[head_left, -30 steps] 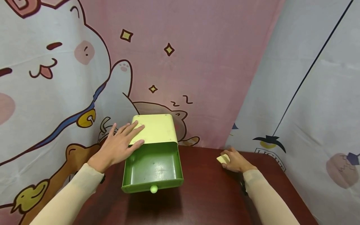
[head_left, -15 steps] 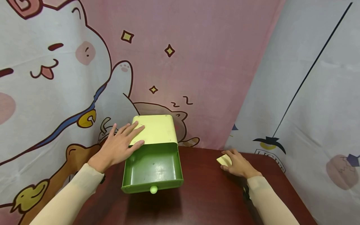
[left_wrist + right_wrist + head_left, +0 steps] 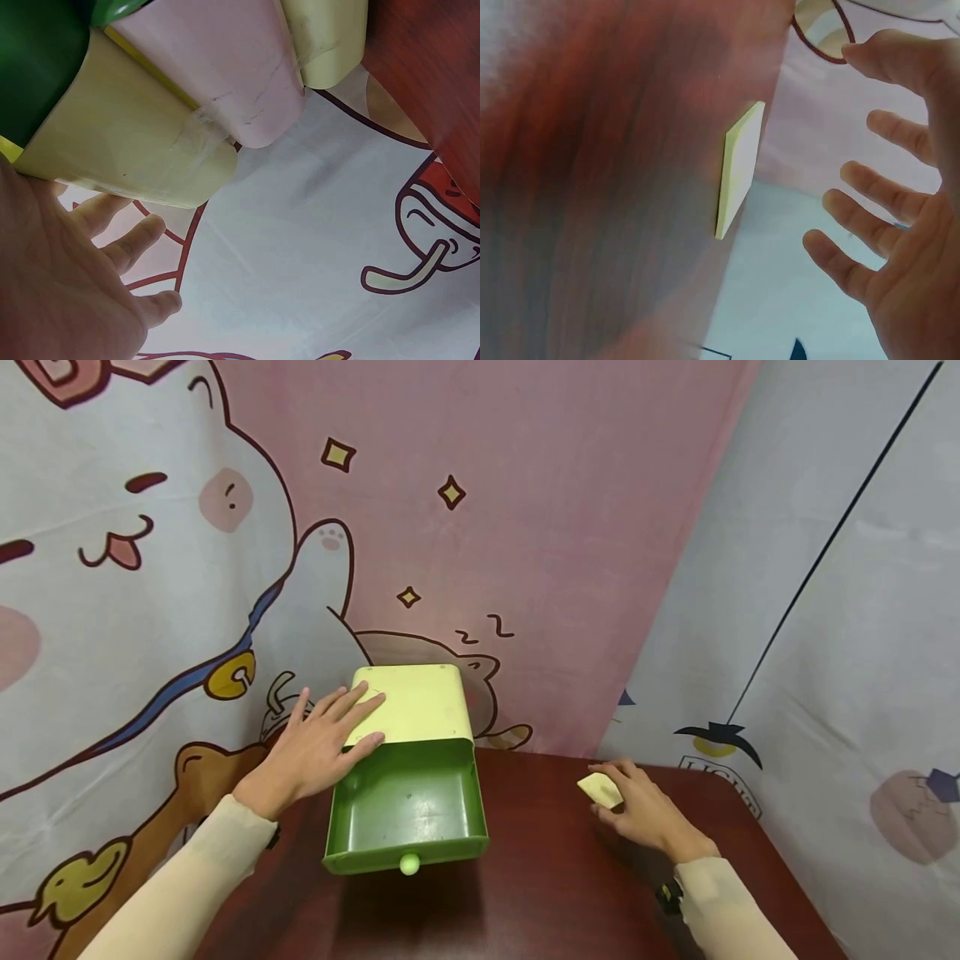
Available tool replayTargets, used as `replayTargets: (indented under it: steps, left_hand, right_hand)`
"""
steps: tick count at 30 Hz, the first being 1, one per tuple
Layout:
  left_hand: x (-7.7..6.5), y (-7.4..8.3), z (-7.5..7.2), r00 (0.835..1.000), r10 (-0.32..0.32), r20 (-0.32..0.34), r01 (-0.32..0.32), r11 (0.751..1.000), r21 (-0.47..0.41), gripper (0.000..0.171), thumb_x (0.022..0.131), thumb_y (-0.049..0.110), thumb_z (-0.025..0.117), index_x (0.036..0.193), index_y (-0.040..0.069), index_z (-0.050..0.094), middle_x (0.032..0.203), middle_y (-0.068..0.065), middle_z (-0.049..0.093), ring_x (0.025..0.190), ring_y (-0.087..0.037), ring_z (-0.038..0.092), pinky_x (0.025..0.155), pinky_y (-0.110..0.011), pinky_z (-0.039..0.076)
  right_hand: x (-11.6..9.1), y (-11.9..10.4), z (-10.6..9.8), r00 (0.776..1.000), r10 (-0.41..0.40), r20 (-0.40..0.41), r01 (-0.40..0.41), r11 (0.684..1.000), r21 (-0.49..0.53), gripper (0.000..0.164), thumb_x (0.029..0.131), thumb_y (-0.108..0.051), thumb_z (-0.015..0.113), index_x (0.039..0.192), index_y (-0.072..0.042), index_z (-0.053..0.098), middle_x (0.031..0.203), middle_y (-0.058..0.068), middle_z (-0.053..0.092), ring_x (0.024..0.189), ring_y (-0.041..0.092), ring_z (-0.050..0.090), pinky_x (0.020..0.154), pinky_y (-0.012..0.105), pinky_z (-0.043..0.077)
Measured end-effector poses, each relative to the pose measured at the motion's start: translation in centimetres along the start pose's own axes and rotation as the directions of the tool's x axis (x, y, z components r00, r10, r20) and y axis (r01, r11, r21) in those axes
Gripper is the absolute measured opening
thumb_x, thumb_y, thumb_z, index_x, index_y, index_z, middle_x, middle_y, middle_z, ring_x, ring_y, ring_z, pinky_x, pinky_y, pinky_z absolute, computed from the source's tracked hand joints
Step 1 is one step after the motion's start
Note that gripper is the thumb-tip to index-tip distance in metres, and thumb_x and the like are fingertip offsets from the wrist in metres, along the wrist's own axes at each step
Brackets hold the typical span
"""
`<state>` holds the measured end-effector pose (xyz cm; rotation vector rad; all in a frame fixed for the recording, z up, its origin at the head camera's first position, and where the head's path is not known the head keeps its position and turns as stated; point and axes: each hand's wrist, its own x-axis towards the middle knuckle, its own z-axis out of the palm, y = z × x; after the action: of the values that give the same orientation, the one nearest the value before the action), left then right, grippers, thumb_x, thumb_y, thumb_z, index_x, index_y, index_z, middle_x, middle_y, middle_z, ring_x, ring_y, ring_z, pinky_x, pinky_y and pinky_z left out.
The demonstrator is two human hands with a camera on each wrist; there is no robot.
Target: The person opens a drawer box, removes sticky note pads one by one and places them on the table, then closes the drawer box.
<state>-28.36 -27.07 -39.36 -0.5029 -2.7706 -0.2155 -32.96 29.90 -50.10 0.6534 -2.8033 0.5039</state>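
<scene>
My left hand (image 3: 311, 756) rests with fingers spread on the pale yellow top (image 3: 420, 702) of a small drawer unit. In the head view its green drawer (image 3: 408, 806) is pulled out, with a round light-green knob (image 3: 409, 864) at the front. The left wrist view shows the unit's stacked cream casing (image 3: 135, 127) and pink casing (image 3: 232, 67) beside the hand. A thin pale yellow block like a sticky-note pad (image 3: 601, 790) lies on the table at the right. Over it hovers my right hand (image 3: 645, 806), its fingers apart from the pad (image 3: 740, 172) in the right wrist view.
The dark red-brown table (image 3: 547, 877) carries the unit and the pad. Behind it hangs a pink-and-white cartoon cloth (image 3: 555, 568), close to the back of the unit. On the right a white cloth (image 3: 847, 652) borders the table edge.
My right hand has let go of the pad and drawn back slightly to the right, leaving more of it uncovered. The left hand and drawer have stayed in place.
</scene>
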Motion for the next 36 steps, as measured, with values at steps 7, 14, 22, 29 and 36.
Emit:
replayTargets:
  steps: [7,14,22,29,36]
  left_hand:
    - [-0.1,0.0,0.0,1.000,-0.003,0.005,0.003,1.000,-0.001,0.073,0.121,0.068,0.046,0.186,0.037,0.034,0.195,-0.008,0.030,0.178,-0.048,0.033,0.141,-0.087,0.006]
    - [-0.1,0.0,-0.1,1.000,-0.004,0.002,0.004,1.000,-0.003,0.073,0.121,0.069,0.044,0.186,0.038,0.032,0.196,-0.007,0.028,0.179,-0.047,0.032,0.141,-0.086,0.005]
    - [-0.3,-0.1,-0.1,1.000,-0.005,0.003,0.005,1.000,-0.008,0.073,0.121,0.069,0.044,0.186,0.038,0.033,0.196,-0.008,0.028,0.179,-0.048,0.030,0.141,-0.087,0.004]
    - [-0.2,-0.1,0.2,1.000,-0.003,0.008,0.004,1.000,-0.009,0.074,0.121,0.070,0.044,0.186,0.039,0.032,0.196,-0.007,0.028,0.179,-0.048,0.029,0.141,-0.087,0.003]
    - [0.0,-0.1,0.0,1.000,-0.006,0.009,0.006,1.000,-0.011,0.073,0.121,0.069,0.043,0.186,0.038,0.031,0.196,-0.008,0.027,0.180,-0.048,0.029,0.141,-0.086,0.002]
  right_hand:
    - [-1.8,-2.5,-0.9,0.995,-0.072,-0.073,0.070,0.997,-0.025,0.060,0.102,-0.026,0.092,0.157,-0.020,0.071,0.153,0.013,0.069,0.138,0.045,0.070,0.104,0.071,0.064]
    - [-2.8,-5.4,-1.5,0.966,-0.193,-0.174,0.185,0.981,-0.061,0.050,0.100,-0.023,0.093,0.147,-0.023,0.076,0.148,0.003,0.071,0.132,0.031,0.074,0.098,0.059,0.068]
    - [-3.6,-8.7,-1.9,0.888,-0.354,-0.293,0.350,0.934,-0.067,0.048,0.095,-0.013,0.094,0.138,-0.029,0.079,0.135,-0.006,0.072,0.117,0.014,0.075,0.085,0.038,0.067]
    - [-4.0,-11.7,-2.2,0.832,-0.450,-0.326,0.466,0.884,-0.030,0.054,0.090,-0.006,0.093,0.139,-0.026,0.079,0.127,-0.007,0.074,0.107,0.012,0.077,0.089,0.030,0.065]
    - [-3.7,-13.8,-2.4,0.799,-0.509,-0.321,0.545,0.838,0.027,0.055,0.093,-0.005,0.091,0.142,-0.025,0.078,0.128,-0.008,0.076,0.107,0.006,0.077,0.090,0.021,0.065]
